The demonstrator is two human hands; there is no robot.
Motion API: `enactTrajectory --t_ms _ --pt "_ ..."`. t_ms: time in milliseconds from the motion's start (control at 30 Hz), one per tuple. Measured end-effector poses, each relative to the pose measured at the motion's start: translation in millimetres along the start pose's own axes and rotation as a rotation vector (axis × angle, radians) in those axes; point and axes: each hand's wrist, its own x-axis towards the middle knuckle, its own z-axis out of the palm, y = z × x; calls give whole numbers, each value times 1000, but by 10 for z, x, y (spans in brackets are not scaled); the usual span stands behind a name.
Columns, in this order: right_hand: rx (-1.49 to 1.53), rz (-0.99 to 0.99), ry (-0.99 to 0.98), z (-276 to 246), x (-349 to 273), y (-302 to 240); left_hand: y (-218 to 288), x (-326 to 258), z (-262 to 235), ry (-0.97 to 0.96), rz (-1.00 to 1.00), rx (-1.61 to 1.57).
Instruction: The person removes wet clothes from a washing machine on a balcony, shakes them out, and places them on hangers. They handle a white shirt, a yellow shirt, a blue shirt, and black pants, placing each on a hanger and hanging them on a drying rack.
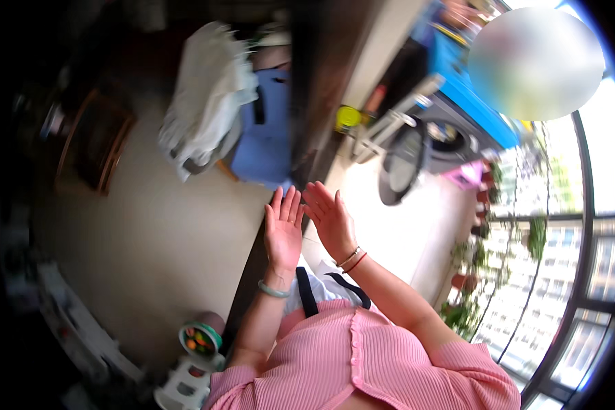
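Note:
My left hand (283, 236) is held out in front of me, palm showing, its fingers stretched and nothing in it. A pale green bangle (273, 290) circles that wrist. Beside it, my right hand (331, 222) is also empty and spread flat, with its fingertips close to the left hand's; I cannot tell whether they touch. Thin bracelets (353, 258) sit on the right wrist. Ahead to the right of my hands is a front-loading washing machine (451, 152) with a blue top, its round door (402, 164) swung open.
A blue chair (263, 133) draped with white cloth (208, 89) stands ahead left. A brown wooden chair or frame (96, 147) is farther left. Near my left side is a bowl of colourful items (199, 339) by a white stool (188, 384). Potted plants (465, 281) line the windows at right.

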Motion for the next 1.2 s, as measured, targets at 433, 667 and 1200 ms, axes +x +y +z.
enactTrajectory --t_ms 433,667,1200 --pt "288 -455 477 -2167 -1192 -1562 -2509 -55 810 -135 -773 338" --pt "278 -308 706 -3187 -619 -2200 -3656 509 780 63 -842 323" --pt "-408 -154 665 -5905 2377 -4076 -6077 2862 877 140 -729 249"
